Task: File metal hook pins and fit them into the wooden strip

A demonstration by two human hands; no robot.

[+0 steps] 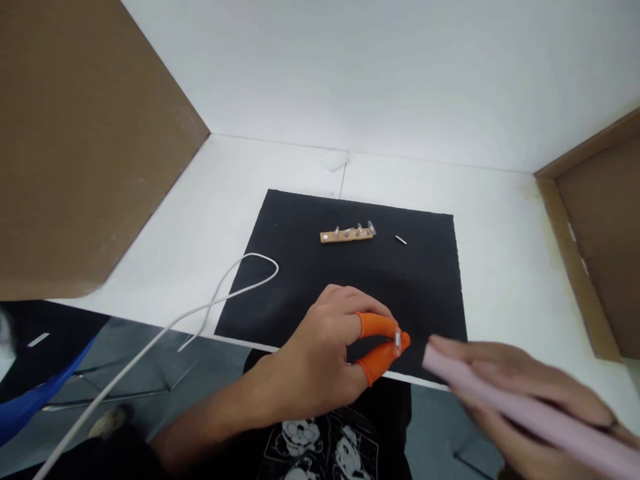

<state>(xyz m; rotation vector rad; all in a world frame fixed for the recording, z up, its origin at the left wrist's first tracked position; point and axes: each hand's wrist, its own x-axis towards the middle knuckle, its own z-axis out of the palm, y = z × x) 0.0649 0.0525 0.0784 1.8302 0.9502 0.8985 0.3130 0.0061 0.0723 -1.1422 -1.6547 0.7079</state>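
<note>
My left hand [325, 347] is over the front edge of the black mat [300, 280], with orange finger cots [379, 325] on thumb and index finger. Those two fingertips pinch a small clear plastic piece [397, 341] with a whitish middle. To its right, my right hand [530, 387] is closed around a long, flat, pale pink object [525, 410]; motion blurs it and its kind is unclear. Farther back on the mat lies a narrow tan strip [345, 235] with several small clear pieces standing on it. A short dark and white stick [401, 240] lies right of the strip.
The mat rests on a white table [505, 267] against a white back panel [375, 80]. Brown boards stand at left [75, 147] and right [600, 227]. A white cable [165, 333] loops onto the mat's left side. Below the table edge is a grey floor [200, 373].
</note>
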